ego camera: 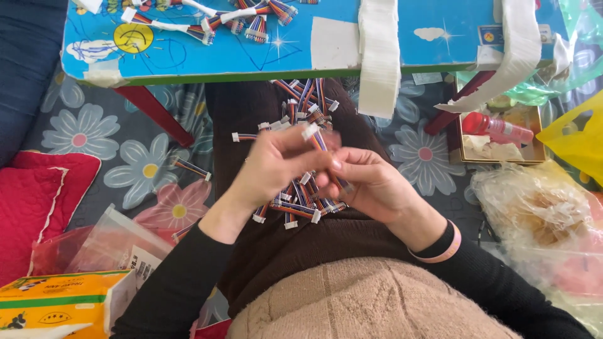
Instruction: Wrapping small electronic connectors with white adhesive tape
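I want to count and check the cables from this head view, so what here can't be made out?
- The cable pinched between the left hand and right hand: motion blur hides its connector detail.
- The cable pile on the lap: both hands cover part, so no count.
- The cables on the blue table: cut off by the top edge.
- The red bottle: label too small.

Blue low table (352,59): ribbon cables (213,19), white tape strips (379,56). Dark lap cloth (251,113): cable pile (308,100).

Cable pieces (301,107) lie on the lap (251,113), the table (188,56) beyond them.
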